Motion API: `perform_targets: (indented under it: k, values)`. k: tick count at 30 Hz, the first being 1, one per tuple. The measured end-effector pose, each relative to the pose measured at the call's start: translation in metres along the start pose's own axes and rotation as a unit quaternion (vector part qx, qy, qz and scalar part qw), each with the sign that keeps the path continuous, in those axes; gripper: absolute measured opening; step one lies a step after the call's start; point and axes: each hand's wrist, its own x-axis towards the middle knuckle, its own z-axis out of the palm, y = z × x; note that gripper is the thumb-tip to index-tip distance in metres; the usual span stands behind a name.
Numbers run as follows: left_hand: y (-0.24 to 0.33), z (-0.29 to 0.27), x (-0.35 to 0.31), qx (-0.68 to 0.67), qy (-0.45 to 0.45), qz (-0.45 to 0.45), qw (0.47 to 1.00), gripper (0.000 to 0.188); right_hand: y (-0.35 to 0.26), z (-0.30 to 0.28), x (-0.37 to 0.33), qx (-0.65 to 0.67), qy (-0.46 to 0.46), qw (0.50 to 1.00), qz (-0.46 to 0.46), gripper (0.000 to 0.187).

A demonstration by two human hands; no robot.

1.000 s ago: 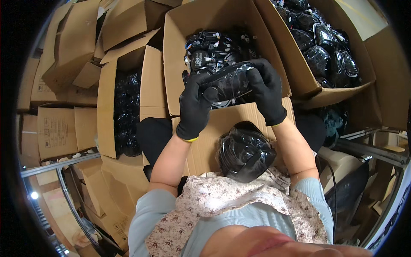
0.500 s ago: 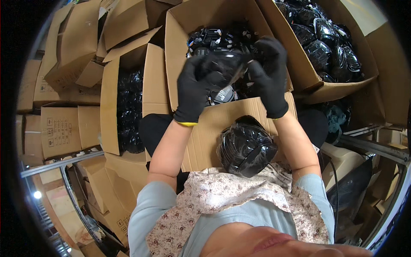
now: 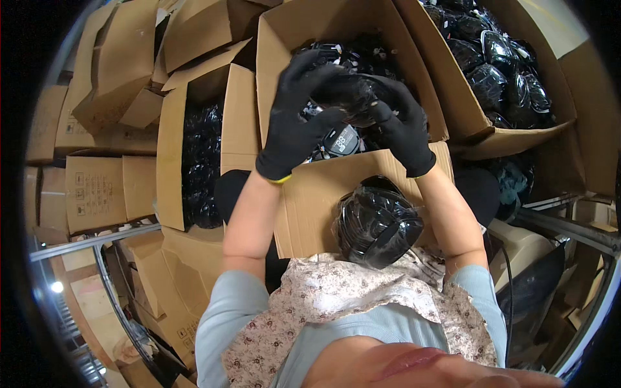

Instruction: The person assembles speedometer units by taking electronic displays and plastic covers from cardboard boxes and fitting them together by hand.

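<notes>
Fingers (image 3: pixel 323 123) of both black-gloved hands, left hand (image 3: pixel 294 129) and right hand (image 3: pixel 401 126), clamping glossy black plastic-wrapped part (image 3: pixel 352 97); I'm seeing it risen since earlier, hovering over open brown cardboard box (image 3: pixel 284 29), clearing similar wrapped black bundle (image 3: pixel 375 223) on lap.

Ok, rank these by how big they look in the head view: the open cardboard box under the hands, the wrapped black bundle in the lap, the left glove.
1. Open cardboard box, clearly largest.
2. Wrapped black bundle and left glove: about alike; the bundle lies nearer the camera, so no ranking between them.
</notes>
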Motion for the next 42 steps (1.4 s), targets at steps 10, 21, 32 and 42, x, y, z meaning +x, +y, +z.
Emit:
perform_targets:
  k: [10, 21, 32, 42]
  values:
    - [-0.023, 0.019, -0.006, -0.08, -0.168, -0.02, 0.982, 0.032, 0.023, -0.003, -0.002, -0.122, -0.017, 0.99, -0.065, 0.032]
    - [-0.023, 0.027, -0.027, -0.213, -0.052, -0.067, 0.973, 0.035, -0.001, -0.021, 0.018, -0.367, -0.013, 0.895, -0.252, 0.063]
    - [0.01, 0.015, -0.009, 0.022, -0.059, 0.099, 0.993, 0.035, -0.004, -0.025, 0.011, -0.396, 0.026, 0.864, -0.31, 0.061]
    - [0.02, 0.014, -0.009, 0.03, -0.027, 0.175, 0.984, 0.03, -0.017, -0.036, 0.016, -0.398, 0.082, 0.828, -0.387, 0.071]
